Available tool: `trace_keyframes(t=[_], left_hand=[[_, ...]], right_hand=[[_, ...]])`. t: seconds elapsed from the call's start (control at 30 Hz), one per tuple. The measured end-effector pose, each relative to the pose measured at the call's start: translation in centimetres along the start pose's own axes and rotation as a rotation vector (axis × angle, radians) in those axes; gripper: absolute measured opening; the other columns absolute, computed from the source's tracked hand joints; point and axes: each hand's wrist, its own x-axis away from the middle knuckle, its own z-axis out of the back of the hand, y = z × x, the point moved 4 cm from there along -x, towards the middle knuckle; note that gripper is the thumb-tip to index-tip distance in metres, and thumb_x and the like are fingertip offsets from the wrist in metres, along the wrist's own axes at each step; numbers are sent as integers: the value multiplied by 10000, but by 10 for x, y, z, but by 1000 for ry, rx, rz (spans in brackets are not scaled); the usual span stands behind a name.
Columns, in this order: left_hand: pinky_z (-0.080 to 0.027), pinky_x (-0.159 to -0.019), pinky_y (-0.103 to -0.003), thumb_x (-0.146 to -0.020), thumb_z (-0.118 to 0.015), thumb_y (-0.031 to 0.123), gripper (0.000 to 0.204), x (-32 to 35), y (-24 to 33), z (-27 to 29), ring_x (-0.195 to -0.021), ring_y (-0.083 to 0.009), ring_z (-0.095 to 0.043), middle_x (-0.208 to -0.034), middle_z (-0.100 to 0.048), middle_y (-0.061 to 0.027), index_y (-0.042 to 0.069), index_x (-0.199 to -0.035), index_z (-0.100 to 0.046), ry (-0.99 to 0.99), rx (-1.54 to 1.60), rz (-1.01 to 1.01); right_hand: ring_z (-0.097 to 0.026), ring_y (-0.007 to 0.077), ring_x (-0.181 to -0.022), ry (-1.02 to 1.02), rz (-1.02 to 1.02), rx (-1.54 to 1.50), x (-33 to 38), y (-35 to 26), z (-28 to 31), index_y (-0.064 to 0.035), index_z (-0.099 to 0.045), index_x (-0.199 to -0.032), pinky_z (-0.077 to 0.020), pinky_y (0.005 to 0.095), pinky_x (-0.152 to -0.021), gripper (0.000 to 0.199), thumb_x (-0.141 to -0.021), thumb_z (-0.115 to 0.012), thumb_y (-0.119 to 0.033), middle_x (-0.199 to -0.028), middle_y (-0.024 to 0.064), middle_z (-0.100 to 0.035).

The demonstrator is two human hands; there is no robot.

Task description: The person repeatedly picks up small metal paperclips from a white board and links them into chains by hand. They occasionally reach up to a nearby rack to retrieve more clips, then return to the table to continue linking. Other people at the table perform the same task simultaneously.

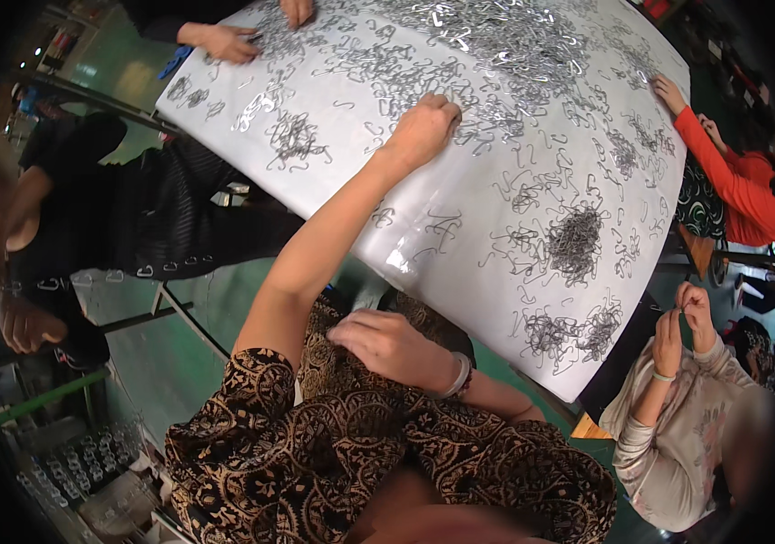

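Observation:
A white-covered table (487, 299) is strewn with small S-shaped metal hooks. My left hand (425, 127) reaches over it, fingers curled down at the edge of the scattered hooks (405, 82); its fingertips are hidden, so what they pinch does not show. Close to my body, above my lap, is my right hand (387, 346), with a bracelet at the wrist. Its fingers are bent and pressed together, and anything inside them is out of sight. Between the hands, a shiny clear plastic sheet (403, 258) hangs over the near table edge.
A large heap of shiny hooks (523, 41) covers the far middle. A dense dark pile (575, 243) lies to the right, with smaller clusters (295, 136) elsewhere. Co-workers' hands (224, 43) are at the far left, with others along the right side. A dark-clothed person (147, 204) is at left.

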Motion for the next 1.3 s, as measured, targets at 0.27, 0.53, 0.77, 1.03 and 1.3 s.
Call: trace_keyframes(t=[0.27,0.53,0.77,1.03,1.3], left_hand=[[-473,-560,-240,-840,-662,120,195,127,35,117,-626,-86,-597,-758,-660,-80,-41,-949,-651,161,743,578],[-474,-757,-316,-772,-690,15,132,243,120,187,-867,-209,-578,-929,-626,-85,-1,-884,-623,341,444,360],[-478,-725,-327,-765,-680,-24,178,245,123,174,-840,-226,-583,-950,-626,-82,9,-921,-600,549,323,315],[-502,-731,-280,-882,-594,15,83,244,110,162,-809,-150,-627,-933,-674,-99,-10,-961,-586,630,736,432],[-508,-756,-276,-885,-593,16,89,248,101,165,-867,-162,-653,-905,-678,-108,-26,-960,-574,572,734,482]], right_hand=[[-614,287,-809,34,-28,129,-6,0,-4,24,-616,-949,-510,364,-710,168,-787,-591,63,-882,139,-608],[-656,147,-700,293,-217,51,-8,-1,-5,25,-627,-923,-533,250,-616,112,-816,-621,58,-849,92,-657],[-655,145,-752,352,-178,-18,-14,-13,-4,74,-622,-948,-552,237,-663,112,-844,-587,94,-875,98,-648],[-631,152,-694,280,-140,64,-34,12,31,66,-617,-1095,-527,254,-650,246,-851,-595,54,-861,127,-663],[-600,249,-680,232,-209,871,-127,172,144,4,-689,-981,-491,338,-662,193,-813,-613,-54,-729,169,-624]])
